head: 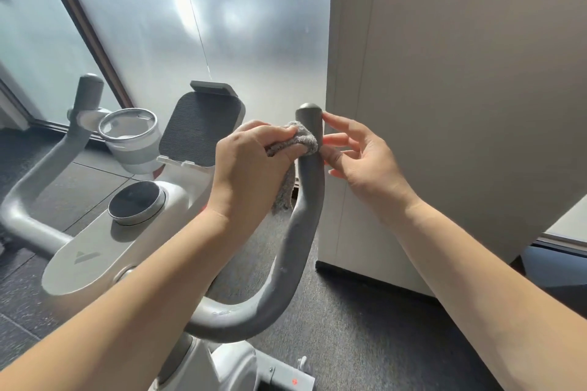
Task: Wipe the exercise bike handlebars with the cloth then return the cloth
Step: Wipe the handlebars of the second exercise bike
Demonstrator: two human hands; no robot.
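Broadly, the white partition wall [444, 105] filled the right of the scene and frosted glass [190, 25] the far middle and left, with dark floor [365, 327] below. Nearer stood the exercise bike, its white console [104, 251] at near left carrying a round dark dial [135, 201], a ribbed tablet holder [198, 130] and a cup holder [128, 127] farther off.

From the bike's stem the right handlebar [301, 225] curved out to the right and then rose, its long axis running from near-low to far-high and ending in a rounded tip [308, 109] that pointed up and away. The left handlebar [81, 111] rose at the far left, well apart from both hands.

The left hand [251, 165] was curled round the grey cloth [298, 141], pressing it against the left face of the right handlebar just below the tip; a loose tail of cloth hung down beside the bar. The right hand [365, 159] hovered just to the right of the same stretch, fingers spread and loosely straight, holding nothing; its fingertips seemed to brush the bar, though contact was hard to judge. Both hands thus flanked the bar, the left being the working one. Any wiping stroke would have to follow the bar's axis, downward and nearward from the tip.
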